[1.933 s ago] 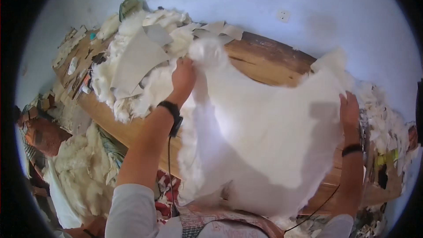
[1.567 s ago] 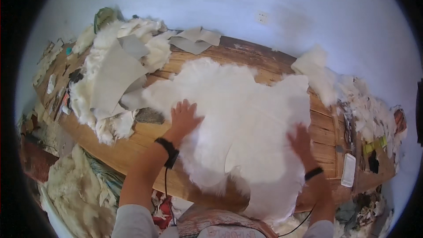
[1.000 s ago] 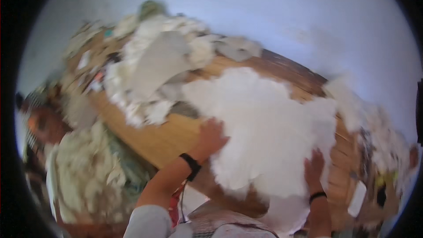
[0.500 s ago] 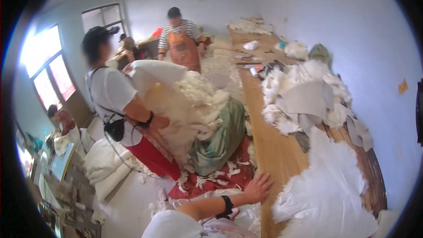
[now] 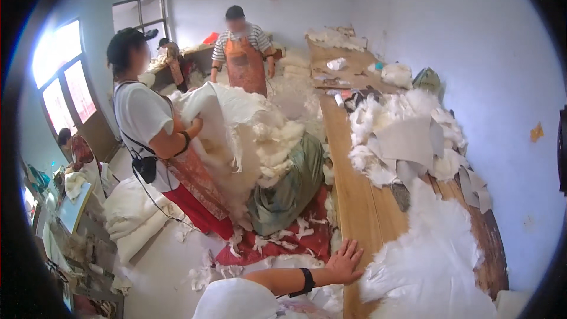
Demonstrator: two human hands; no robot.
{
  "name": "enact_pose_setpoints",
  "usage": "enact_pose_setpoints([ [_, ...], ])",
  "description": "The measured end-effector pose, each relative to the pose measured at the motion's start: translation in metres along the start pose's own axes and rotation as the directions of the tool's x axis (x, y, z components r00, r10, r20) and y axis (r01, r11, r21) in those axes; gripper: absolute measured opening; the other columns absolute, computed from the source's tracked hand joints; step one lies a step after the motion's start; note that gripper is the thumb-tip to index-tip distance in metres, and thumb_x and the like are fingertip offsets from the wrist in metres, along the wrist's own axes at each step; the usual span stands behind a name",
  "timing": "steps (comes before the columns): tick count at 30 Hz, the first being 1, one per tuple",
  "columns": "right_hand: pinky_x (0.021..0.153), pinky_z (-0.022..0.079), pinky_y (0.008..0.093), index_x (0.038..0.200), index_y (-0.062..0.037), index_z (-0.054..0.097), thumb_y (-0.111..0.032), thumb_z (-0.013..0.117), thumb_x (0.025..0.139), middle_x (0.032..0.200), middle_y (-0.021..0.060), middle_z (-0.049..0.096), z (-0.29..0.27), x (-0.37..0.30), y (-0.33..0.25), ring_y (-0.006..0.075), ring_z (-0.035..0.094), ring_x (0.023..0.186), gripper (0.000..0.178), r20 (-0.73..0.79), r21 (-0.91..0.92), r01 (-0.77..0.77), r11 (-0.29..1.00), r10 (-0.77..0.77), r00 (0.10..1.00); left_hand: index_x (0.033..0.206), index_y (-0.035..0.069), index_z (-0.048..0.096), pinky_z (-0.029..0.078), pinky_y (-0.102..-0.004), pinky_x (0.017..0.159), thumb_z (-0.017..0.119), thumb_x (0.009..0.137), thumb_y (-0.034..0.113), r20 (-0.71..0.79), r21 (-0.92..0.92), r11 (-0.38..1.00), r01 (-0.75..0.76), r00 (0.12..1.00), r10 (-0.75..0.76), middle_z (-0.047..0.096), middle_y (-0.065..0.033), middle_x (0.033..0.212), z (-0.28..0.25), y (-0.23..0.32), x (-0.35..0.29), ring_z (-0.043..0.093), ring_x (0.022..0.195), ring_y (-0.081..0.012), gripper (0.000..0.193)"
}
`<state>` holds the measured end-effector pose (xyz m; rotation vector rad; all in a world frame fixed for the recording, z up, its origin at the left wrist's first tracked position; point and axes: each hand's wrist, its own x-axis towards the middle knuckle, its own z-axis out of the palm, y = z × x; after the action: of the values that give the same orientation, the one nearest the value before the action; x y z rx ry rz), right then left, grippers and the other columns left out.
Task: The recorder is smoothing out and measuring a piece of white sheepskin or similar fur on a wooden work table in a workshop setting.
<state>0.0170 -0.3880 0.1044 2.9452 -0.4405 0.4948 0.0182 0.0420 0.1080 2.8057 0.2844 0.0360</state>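
The left hand (image 5: 344, 261) is resting flat, fingers spread, gripping nothing, on the wooden bench (image 5: 354, 201) edge beside the white fleece (image 5: 434, 260). Soft, light, floppy; best gathered by its edge. Right hand unseen.

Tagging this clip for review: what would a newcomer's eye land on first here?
The white fur pelt spread over the near end of the long wooden bench, with the left hand flat on the bench edge beside it. Next, the heap of white pelts further along the bench. On the floor to the left, a person in a white shirt handles a big pile of pelts.
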Motion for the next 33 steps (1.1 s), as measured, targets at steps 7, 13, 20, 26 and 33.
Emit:
enact_pose_setpoints([
  [7,0.095,0.041,0.0513,0.131,-0.0068,0.051,-0.048,0.044,0.094,0.133,0.0231,0.049,-0.002,0.002,-0.007,0.0393,0.050,0.117,0.056,0.097,0.015,0.001,1.000,-0.002,0.995,0.144,0.011,0.032,0.023,-0.0527,0.110,0.046,0.086,0.058,-0.049,-0.069,0.997,-0.027,0.998,0.024,0.017,-0.0239,0.151,0.012,-0.013,-0.006,0.010,0.139,-0.0470,0.075],
  [13,0.097,0.039,0.0528,0.132,-0.0062,0.050,-0.046,0.045,0.094,0.134,0.0245,0.048,-0.010,-0.015,-0.010,0.0428,0.048,0.118,0.055,0.108,0.036,-0.092,0.995,0.088,0.990,0.141,0.012,0.038,0.016,-0.0611,0.108,0.053,0.083,0.055,-0.082,-0.013,0.998,-0.055,0.995,0.054,0.022,-0.0229,0.148,0.013,-0.013,0.000,0.016,0.137,-0.0453,0.074],
  [20,0.110,0.018,0.0545,0.142,-0.0039,0.034,-0.038,0.052,0.092,0.145,0.0241,0.030,0.033,-0.012,-0.008,0.0374,0.025,0.136,0.063,0.145,0.188,-0.066,0.980,0.038,0.989,0.138,0.003,0.038,0.022,-0.0602,0.107,0.070,0.073,0.033,-0.199,-0.041,0.900,-0.435,0.886,0.419,0.028,-0.0304,0.142,-0.013,-0.014,0.034,0.026,0.132,-0.0502,0.079],
  [26,0.110,0.016,0.0558,0.144,-0.0064,0.031,-0.046,0.049,0.090,0.148,0.0259,0.024,-0.015,-0.022,-0.009,0.0454,0.020,0.137,0.069,0.351,0.146,-0.168,0.975,0.108,0.930,0.133,0.003,0.043,0.032,-0.0488,0.105,0.067,0.081,0.032,0.071,-0.243,0.712,-0.659,0.720,0.691,0.039,-0.0289,0.137,-0.046,0.048,0.116,0.037,0.127,-0.0439,0.065],
  [33,0.109,0.027,0.0482,0.137,-0.0041,0.040,-0.048,0.055,0.086,0.140,0.0283,0.036,-0.053,0.000,-0.006,0.0420,0.033,0.132,0.069,0.521,0.236,-0.153,0.960,0.008,0.854,0.128,0.000,0.048,0.035,-0.0425,0.105,0.063,0.087,0.032,0.097,-0.328,0.426,-0.843,0.418,0.903,0.049,-0.0238,0.132,-0.009,0.174,0.181,0.043,0.126,-0.0376,0.055],
])
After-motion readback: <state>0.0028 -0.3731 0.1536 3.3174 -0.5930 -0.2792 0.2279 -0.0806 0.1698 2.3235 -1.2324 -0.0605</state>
